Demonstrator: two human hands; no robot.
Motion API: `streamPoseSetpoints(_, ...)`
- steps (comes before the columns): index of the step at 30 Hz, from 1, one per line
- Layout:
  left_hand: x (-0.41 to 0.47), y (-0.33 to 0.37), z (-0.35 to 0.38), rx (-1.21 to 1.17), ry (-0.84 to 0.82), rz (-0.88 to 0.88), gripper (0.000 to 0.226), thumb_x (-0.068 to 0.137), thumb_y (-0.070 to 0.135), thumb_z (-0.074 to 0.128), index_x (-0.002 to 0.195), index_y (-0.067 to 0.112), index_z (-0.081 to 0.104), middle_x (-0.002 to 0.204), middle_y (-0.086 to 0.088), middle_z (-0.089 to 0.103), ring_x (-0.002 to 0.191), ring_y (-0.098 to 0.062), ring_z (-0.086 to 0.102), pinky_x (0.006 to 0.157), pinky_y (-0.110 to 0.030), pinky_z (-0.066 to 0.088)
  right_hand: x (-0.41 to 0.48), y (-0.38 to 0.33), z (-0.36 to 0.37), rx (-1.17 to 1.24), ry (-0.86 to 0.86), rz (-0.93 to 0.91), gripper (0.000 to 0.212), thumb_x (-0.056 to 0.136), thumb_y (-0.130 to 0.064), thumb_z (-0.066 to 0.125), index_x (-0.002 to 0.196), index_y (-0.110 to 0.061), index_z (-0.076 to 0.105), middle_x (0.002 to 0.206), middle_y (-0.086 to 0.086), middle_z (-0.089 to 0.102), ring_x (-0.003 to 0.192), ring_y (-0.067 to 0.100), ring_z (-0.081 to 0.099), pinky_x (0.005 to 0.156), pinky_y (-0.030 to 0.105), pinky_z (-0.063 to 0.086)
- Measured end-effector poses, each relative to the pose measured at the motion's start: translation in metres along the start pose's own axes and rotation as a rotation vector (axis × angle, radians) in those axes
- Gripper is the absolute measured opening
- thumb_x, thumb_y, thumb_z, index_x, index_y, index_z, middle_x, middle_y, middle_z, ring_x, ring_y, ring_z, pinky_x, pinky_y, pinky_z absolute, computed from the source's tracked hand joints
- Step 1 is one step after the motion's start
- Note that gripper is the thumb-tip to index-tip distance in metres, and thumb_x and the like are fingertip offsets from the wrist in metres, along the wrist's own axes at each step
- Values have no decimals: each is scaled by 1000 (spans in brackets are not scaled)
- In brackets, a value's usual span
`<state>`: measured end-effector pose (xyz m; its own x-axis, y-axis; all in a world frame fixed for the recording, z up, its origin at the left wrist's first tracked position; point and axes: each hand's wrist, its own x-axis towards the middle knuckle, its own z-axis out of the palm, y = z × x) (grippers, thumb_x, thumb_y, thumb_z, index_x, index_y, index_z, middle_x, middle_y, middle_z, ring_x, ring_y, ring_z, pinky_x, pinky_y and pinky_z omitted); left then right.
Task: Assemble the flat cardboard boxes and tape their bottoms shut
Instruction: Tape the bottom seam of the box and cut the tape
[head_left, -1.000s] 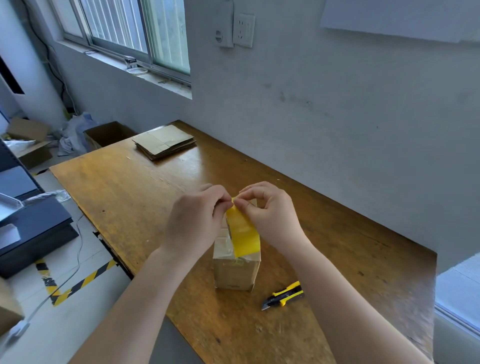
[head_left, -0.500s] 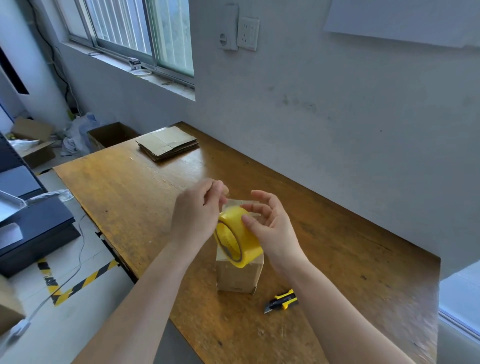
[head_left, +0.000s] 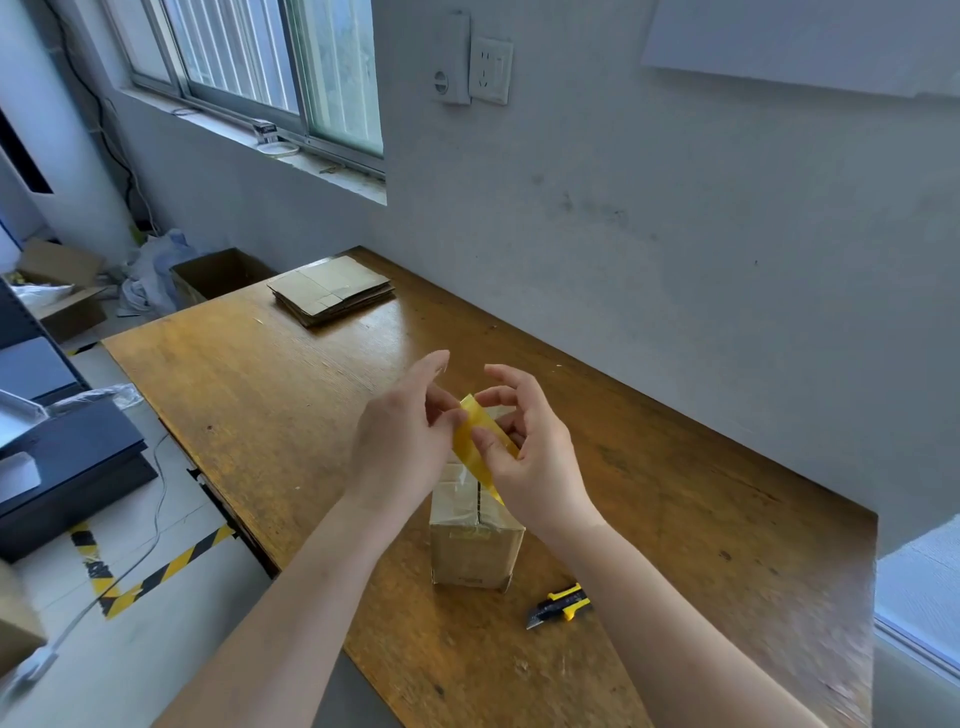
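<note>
Yellow tape roll (head_left: 470, 420) over box (head_left: 475, 551) seam

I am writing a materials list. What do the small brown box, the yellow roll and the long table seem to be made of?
Small brown box: cardboard, matte; folded flaps, a seam on top. Yellow ring-shaped roll: probably plastic adhesive tape, shiny, slightly translucent. Long orange-brown table: wood or veneer, worn varnish; grain and scuffs show.
</note>
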<state>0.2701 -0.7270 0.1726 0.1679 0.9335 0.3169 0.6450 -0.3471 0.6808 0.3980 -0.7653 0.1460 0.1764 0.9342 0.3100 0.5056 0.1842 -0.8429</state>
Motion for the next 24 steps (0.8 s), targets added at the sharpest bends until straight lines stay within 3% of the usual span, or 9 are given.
streamPoseSetpoints(3, 8, -1, 0, -27, -47, -61, 43, 91, 14, 66, 132, 19, 57, 89, 9, 63, 83, -5, 58, 73, -16, 48, -1, 1, -1, -33, -34, -17, 59, 91, -15, 67, 138, -34, 39, 118, -11, 57, 100, 11, 60, 85, 31, 58)
streamPoseSetpoints(7, 9, -3, 5, 41, -98, -50, 19, 96, 11, 58, 108, 18, 69, 94, 6, 64, 86, -9, 59, 64, -12, 41, -1, 3, -5, -4, -64, -4, 59, 90, -15, 67, 139, -32, 38, 116, -10, 58, 89, 11, 60, 77, 29, 58)
streamPoseSetpoints(10, 8, -6, 7, 25, -52, -62, 17, 97, 11, 54, 95, 20, 68, 91, 7, 62, 87, -12, 58, 67, -20, 45, 1, 9, -13, 115, -185, 149, 56, 88, -26, 71, 136, -30, 42, 111, -8, 61, 85, 11, 63, 73, 28, 58)
streamPoseSetpoints(13, 8, -11, 6, 2, -13, -53, 16, 97, 12, 53, 88, 22, 61, 83, 12, 55, 81, -8, 53, 62, -13, 37, 0, 16, -17, 88, -345, 175, 27, 86, -35, 73, 104, -19, 63, 86, -1, 65, 76, 10, 62, 68, 31, 52)
streamPoseSetpoints(16, 8, -14, 6, -20, -63, -51, 12, 98, 16, 53, 89, 22, 59, 83, 15, 53, 76, -1, 49, 59, -12, 34, -1, 19, -16, 40, -269, 128, 25, 84, -38, 75, 92, -16, 65, 82, 9, 64, 72, 24, 61, 66, 44, 52)
streamPoseSetpoints(20, 10, -22, 8, -71, -49, -70, 10, 96, 18, 58, 89, 19, 64, 80, 12, 59, 74, -1, 52, 58, -11, 35, 1, 14, -17, -10, -226, 111, 31, 78, -49, 75, 88, -22, 66, 79, 3, 65, 71, 20, 62, 62, 45, 55)
streamPoseSetpoints(24, 4, -27, 15, -151, 10, -184, 15, 96, 16, 58, 82, 17, 63, 72, 10, 57, 66, -2, 50, 54, -14, 34, 12, 2, -25, -292, -253, 68, 39, 75, -62, 71, 81, -24, 64, 74, -3, 62, 68, 16, 58, 57, 35, 50)
